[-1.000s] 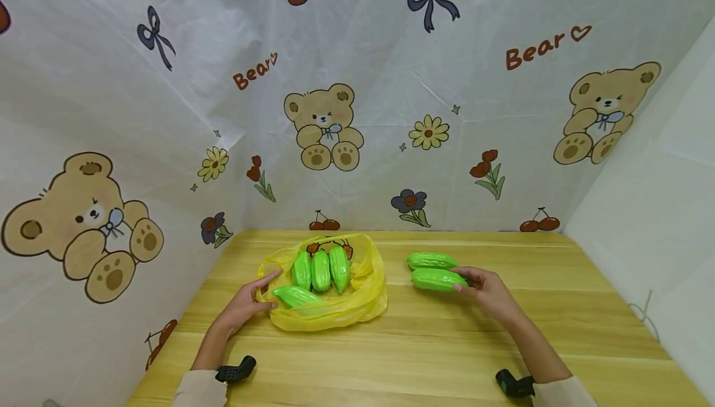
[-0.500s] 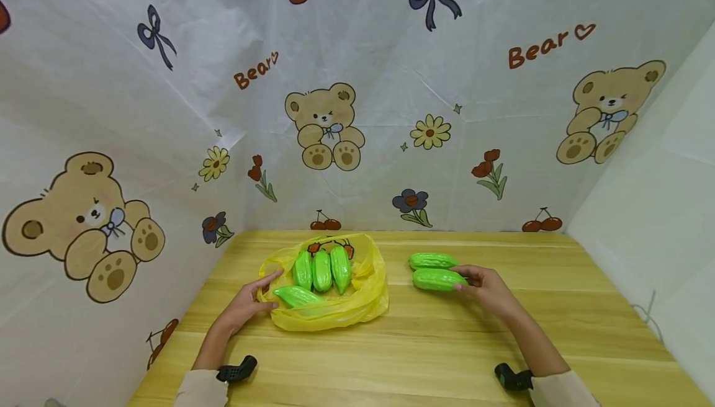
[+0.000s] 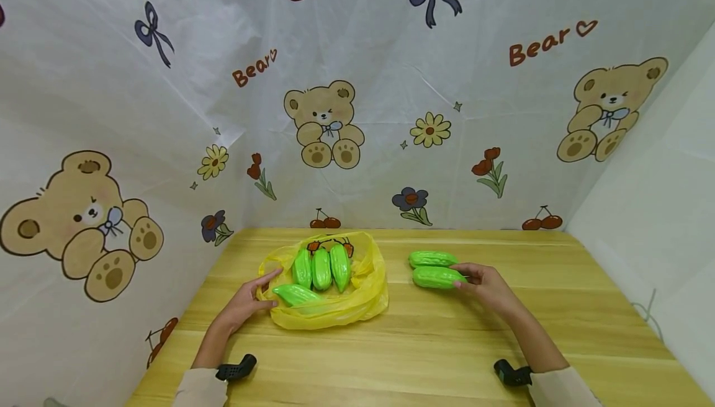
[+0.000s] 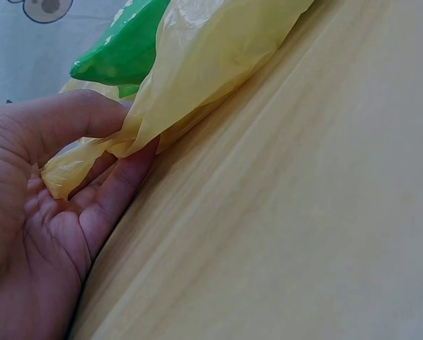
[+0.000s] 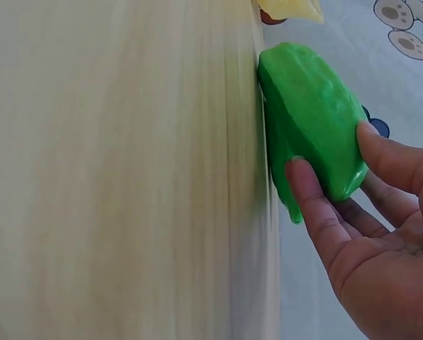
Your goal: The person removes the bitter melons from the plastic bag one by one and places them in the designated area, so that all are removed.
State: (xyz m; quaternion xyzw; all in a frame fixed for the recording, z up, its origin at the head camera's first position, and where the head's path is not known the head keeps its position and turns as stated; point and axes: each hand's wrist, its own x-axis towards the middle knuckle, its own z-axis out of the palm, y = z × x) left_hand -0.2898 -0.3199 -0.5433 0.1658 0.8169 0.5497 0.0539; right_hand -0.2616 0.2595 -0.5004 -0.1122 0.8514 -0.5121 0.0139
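Note:
A yellow plastic bag [image 3: 368, 283] lies open on the table, with several glossy green bitter melons [image 3: 321, 269] inside it. My left hand [image 3: 246, 303] pinches the bag's left rim between thumb and fingers; in the left wrist view a bunched bit of yellow plastic [image 4: 68, 168] pokes out through the grip. To the bag's right, two more bitter melons lie side by side. My right hand [image 3: 487, 289] holds the right end of the nearer bitter melon [image 3: 437, 277] between thumb and fingers. The farther bitter melon [image 3: 431, 259] lies just behind, against it.
Both things rest on a wooden table [image 3: 391, 363]. A white cloth [image 3: 380, 53] printed with bears and flowers hangs behind and to the left. On the right stands a plain white wall [image 3: 670, 208], with a thin pale cord [image 3: 648, 317] beside the table edge.
Both hands keep their places and their grips. The bag and the bitter melons stay where they were; the head view has only shifted slightly.

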